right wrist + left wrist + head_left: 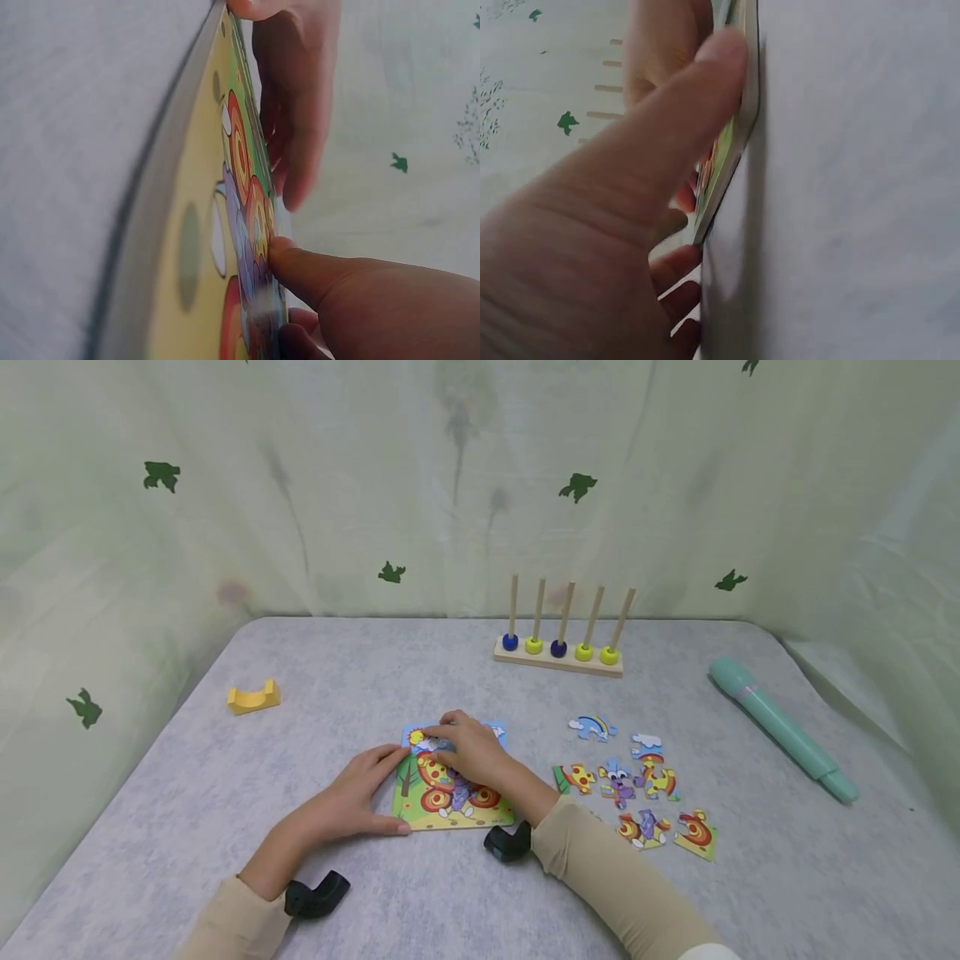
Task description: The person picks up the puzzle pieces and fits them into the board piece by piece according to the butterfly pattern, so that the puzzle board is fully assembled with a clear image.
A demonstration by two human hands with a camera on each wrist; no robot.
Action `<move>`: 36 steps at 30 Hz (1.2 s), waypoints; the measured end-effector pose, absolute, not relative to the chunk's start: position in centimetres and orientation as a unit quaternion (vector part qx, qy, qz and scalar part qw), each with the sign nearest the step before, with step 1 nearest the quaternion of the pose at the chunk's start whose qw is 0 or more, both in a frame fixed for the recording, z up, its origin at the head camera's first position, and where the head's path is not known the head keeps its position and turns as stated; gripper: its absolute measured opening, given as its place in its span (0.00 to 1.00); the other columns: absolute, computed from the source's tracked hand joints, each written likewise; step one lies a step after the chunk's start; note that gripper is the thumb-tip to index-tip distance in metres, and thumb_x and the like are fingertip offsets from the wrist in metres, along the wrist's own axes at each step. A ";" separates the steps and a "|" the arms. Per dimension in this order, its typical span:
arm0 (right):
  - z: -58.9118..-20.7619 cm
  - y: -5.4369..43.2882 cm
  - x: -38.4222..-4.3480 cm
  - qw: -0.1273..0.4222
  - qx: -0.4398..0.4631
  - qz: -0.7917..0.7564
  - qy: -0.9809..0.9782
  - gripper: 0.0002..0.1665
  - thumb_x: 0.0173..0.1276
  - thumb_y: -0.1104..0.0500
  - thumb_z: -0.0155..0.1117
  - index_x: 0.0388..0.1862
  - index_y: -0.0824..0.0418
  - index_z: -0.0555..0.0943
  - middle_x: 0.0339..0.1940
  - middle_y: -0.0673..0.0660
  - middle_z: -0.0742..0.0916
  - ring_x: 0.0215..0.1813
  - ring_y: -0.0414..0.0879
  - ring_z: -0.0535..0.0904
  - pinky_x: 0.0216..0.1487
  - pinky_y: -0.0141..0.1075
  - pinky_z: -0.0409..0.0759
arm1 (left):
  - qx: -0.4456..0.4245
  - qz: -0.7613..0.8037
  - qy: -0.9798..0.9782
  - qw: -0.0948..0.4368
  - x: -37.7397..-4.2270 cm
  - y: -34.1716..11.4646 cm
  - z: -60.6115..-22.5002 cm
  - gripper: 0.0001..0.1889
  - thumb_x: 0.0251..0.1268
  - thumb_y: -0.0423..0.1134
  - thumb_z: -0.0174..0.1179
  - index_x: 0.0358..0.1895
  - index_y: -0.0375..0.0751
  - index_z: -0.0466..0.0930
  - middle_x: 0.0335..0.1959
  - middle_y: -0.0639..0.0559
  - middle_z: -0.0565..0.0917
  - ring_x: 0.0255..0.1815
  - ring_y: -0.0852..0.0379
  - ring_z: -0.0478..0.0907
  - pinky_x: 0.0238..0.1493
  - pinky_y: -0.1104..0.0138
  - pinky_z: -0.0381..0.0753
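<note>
A square picture puzzle board (450,820) with a butterfly scene lies on the table. My left hand (360,793) is at its left side, thumb at the front-left corner and fingertips along the upper left edge. In the left wrist view the thumb (720,56) rests against the board's edge. My right hand (474,752) reaches over the board, thumb and index finger at a puzzle piece with a yellow sun (416,737) in the upper left corner. In the right wrist view the right thumb (296,259) meets the picture surface. The right hand covers the board's upper middle.
Several loose puzzle pieces (618,783) lie right of the board, with a rainbow piece (592,727) behind them. A wooden peg stand with beads (558,660) stands at the back. A teal tube (783,727) lies far right, a yellow arched block (253,697) at left.
</note>
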State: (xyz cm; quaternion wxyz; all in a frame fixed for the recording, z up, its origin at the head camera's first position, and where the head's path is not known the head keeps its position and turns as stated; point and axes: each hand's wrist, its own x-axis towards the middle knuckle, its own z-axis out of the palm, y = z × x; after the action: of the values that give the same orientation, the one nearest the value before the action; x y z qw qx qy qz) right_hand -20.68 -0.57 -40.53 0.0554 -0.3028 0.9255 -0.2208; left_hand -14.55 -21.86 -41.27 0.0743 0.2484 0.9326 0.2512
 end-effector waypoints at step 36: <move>-34.0 14.4 -18.8 -0.064 -0.274 -0.392 0.876 0.41 0.55 0.46 0.65 0.66 0.56 0.63 0.63 0.53 0.69 0.64 0.50 0.61 0.59 0.51 0.62 | 0.234 0.224 0.943 0.074 -15.8 -21.5 -41.0 0.59 0.29 0.71 0.64 0.68 0.42 0.55 0.60 0.42 0.59 0.60 0.43 0.53 0.57 0.48 0.57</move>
State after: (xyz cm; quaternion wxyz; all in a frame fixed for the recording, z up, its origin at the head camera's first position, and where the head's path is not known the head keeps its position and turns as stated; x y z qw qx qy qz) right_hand -18.79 14.35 -34.02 -0.0645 -0.2740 0.8760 -0.3918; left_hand -15.78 -21.52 -40.96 0.0741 0.2339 0.9433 0.2237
